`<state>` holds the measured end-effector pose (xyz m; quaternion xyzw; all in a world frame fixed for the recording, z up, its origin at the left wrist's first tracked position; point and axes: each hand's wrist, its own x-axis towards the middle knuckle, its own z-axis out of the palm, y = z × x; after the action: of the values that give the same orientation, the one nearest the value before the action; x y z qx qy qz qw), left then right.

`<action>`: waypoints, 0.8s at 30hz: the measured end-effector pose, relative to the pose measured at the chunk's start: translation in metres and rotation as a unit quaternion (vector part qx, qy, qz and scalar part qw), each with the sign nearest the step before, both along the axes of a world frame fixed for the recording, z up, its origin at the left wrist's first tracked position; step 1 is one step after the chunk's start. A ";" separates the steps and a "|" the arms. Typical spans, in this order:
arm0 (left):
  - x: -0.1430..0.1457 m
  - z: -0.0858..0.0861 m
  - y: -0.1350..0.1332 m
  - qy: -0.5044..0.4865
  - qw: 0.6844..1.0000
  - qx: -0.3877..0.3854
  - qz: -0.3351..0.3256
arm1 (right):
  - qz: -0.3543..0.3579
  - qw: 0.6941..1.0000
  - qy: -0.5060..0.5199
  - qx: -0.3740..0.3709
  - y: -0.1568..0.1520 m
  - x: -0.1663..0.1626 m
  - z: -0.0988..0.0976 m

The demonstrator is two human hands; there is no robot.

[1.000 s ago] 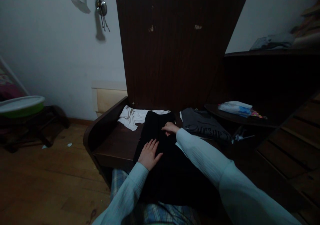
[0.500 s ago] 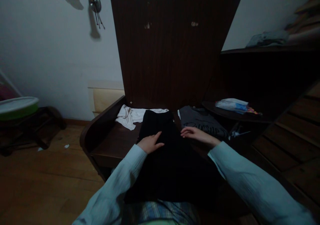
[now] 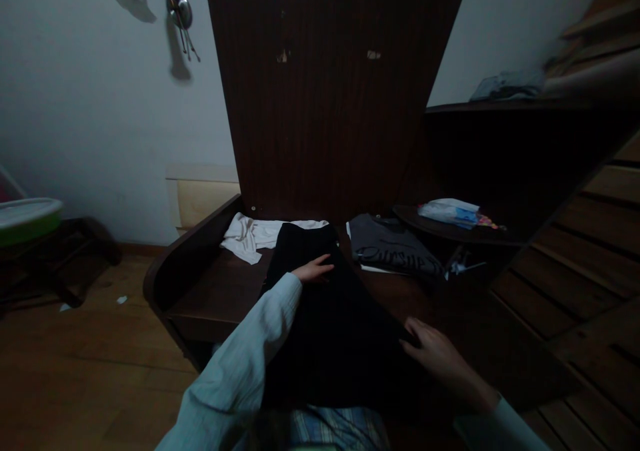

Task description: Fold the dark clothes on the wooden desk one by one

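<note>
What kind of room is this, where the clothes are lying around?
Probably a bedroom or living space in a home. Clothes lie on a dark wooden surface: a black garment under both hands, a white cloth and a folded grey shirt. A tall wooden panel, like a wardrobe, stands behind.

The right hand [image 3: 434, 351] has left the far end of the black garment [image 3: 325, 317] and come back to its near right edge. The left hand [image 3: 314, 271] has moved forward, up the garment. The camera view has shifted a little to the right.
</note>
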<state>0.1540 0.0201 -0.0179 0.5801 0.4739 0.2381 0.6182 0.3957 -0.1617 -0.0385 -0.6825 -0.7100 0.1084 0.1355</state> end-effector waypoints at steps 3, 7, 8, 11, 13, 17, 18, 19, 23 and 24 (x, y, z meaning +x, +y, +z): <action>0.006 0.004 0.000 -0.047 0.997 0.009 0.054 | -0.025 1.000 0.003 0.019 -0.008 -0.015 0.011; 0.006 0.013 0.006 -0.157 0.984 0.038 0.069 | -0.012 0.997 0.017 0.079 -0.029 -0.050 0.018; 0.005 0.014 0.008 -0.183 0.980 0.038 0.072 | 0.003 0.996 0.022 0.083 -0.034 -0.061 0.015; 0.001 0.010 0.012 -0.187 0.978 0.011 0.087 | 0.048 0.998 0.038 0.027 -0.049 -0.092 -0.002; -0.001 0.004 0.015 -0.174 0.980 -0.009 0.094 | 0.077 0.996 0.045 -0.010 -0.053 -0.109 -0.013; -0.001 -0.003 0.021 -0.182 0.978 -0.011 0.100 | 0.078 0.995 0.063 0.002 -0.049 -0.132 -0.018; 0.000 -0.003 0.023 -0.183 0.978 -0.008 0.100 | 0.069 0.995 0.065 0.007 -0.046 -0.138 -0.016; 0.000 -0.002 0.026 -0.182 0.979 -0.005 0.097 | 0.065 0.996 0.063 0.006 -0.043 -0.144 -0.014; 0.002 0.003 0.035 -0.158 0.985 -0.012 0.075 | 0.094 0.994 0.026 -0.054 -0.029 -0.170 -0.008; 0.002 0.005 0.036 -0.154 0.985 -0.014 0.072 | 0.098 0.993 0.018 -0.065 -0.026 -0.176 -0.007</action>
<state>0.1560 0.0564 -0.0133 0.4920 0.4167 0.3617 0.6734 0.2198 -0.1882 -0.0451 -0.6147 -0.7624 0.1793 0.0929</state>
